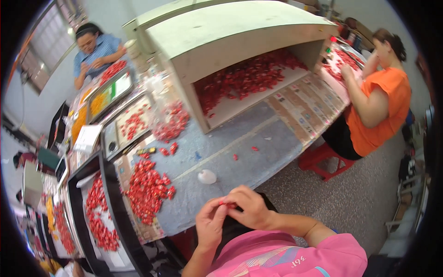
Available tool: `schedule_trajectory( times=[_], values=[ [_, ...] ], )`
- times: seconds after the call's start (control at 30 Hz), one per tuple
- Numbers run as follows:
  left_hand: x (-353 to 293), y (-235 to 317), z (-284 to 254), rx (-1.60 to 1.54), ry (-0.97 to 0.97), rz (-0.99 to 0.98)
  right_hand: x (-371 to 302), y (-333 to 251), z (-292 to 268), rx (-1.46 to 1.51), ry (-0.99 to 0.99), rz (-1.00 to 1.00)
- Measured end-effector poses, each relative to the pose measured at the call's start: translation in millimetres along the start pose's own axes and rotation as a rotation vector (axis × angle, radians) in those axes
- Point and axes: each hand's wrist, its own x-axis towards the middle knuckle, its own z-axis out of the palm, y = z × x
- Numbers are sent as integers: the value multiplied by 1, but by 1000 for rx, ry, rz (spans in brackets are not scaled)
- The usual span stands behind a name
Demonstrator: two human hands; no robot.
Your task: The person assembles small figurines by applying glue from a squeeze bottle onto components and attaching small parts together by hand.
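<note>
Just past the near edge of the table, my left hand (210, 224) and my right hand (250, 206) meet fingertip to fingertip. Both are closed in a pinch around a small red piece (226, 202), mostly covered by the fingers. Its exact kind is too small to make out. On the blue-grey tabletop beyond them lies a small white, rounded bottle-like thing (206, 177). To its left spreads a loose pile of small red pieces (146, 190). Two single red pieces (236, 157) lie farther in on the table.
A large pale open-fronted box (184, 74) holds a heap of red pieces. A black-rimmed tray (121, 207) with more stands at left, near a clear bag (171, 121) of them. One person in orange (383, 106) sits at right, another in blue (99, 57) at far left.
</note>
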Motion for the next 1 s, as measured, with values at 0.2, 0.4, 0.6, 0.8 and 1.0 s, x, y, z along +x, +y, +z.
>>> schedule_trajectory(
  times=[0.2, 0.4, 0.6, 0.8, 1.0],
  values=[
    [-7, 9, -30, -184, 204, -88, 6, 6, 1, 252, -157, -14],
    [-8, 11, -50, -329, 232, -64, 31, 40, 16, -22, 88, 122],
    [-7, 14, -55, -487, 198, -67, 43, 49, 46, 75, 16, 123],
    [-14, 18, -55, -447, 291, -60, 43, 48, 53, 90, -114, 101],
    [-3, 14, -44, -511, 218, -167, 35, 30, 9, 75, -122, 105]
  ],
)
